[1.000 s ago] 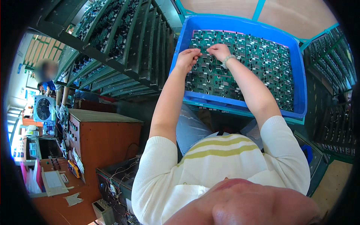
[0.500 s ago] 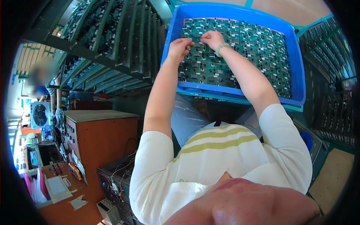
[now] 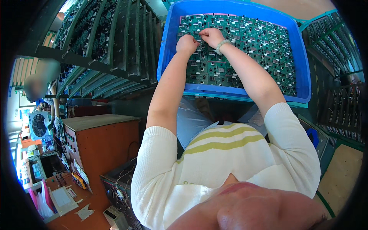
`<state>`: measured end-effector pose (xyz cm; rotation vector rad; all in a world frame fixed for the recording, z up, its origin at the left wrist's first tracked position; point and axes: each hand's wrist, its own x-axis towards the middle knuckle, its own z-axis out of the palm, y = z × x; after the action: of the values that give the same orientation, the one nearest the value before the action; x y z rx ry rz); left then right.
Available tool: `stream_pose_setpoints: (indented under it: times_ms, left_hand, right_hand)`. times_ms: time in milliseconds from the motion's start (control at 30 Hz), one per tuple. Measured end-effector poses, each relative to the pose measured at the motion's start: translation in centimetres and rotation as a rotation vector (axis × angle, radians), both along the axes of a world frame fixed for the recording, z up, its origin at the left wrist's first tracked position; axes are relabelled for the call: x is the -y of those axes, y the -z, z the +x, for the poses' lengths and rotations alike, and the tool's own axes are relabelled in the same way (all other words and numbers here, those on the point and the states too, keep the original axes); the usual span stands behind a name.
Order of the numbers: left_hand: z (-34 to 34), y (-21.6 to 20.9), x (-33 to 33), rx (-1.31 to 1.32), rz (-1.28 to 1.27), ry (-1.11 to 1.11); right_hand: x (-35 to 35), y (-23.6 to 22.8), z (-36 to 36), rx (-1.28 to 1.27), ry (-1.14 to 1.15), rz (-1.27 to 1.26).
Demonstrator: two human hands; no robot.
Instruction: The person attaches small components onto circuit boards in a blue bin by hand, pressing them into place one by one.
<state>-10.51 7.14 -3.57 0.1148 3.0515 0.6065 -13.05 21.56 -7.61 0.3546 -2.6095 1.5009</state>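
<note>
Bright blue blazes off the tub [image 3: 218, 90], and here come green boards [image 3: 264, 57], speckled black and white! Pale green for the bracelet [image 3: 221, 46], cream for the top [image 3: 226, 172] with its olive stripes, faded blue jeans [image 3: 191, 119]! Orange-brown cabinet [image 3: 109, 143], yellow meter [image 3: 79, 181], pink folders [image 3: 48, 197], dark green rack [image 3: 119, 42]!

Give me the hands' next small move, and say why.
Perhaps draw the right hand slightly closer to the left hand: both are bent into a pinch over the circuit boards, and a small gap parts them. Whether either holds anything is too small to tell.
</note>
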Motion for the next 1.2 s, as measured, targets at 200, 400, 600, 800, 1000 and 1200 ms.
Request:
stream_pose_setpoints:
  times_ms: [200,400,600,800,1000,1200]
  left_hand:
    - [-0.2,0.9,0.2,0.072,0.0,0.073]
    - [-0.7,1.8,-0.8,0.043,0.005,0.085]
    - [-0.9,2.4,-0.3,-0.02,0.059,0.078]
    - [-0.5,3.3,-0.5,-0.006,0.068,0.002]
    - [-1.2,5.1,-1.3,-0.087,0.111,0.014]
    - [-0.9,3.9,-1.1,-0.038,0.219,-0.053]
  right_hand:
    - [0.0,-0.7,0.5,-0.01,-0.061,0.193]
    - [-0.1,-0.9,0.7,-0.125,-0.102,0.391]
    - [0.8,-0.4,0.3,-0.135,-0.105,0.448]
    - [1.0,-0.7,1.0,-0.14,-0.131,0.529]
    - [0.2,-0.7,0.7,-0.139,-0.198,0.642]
    - [0.2,-0.2,0.6,-0.219,-0.129,0.482]
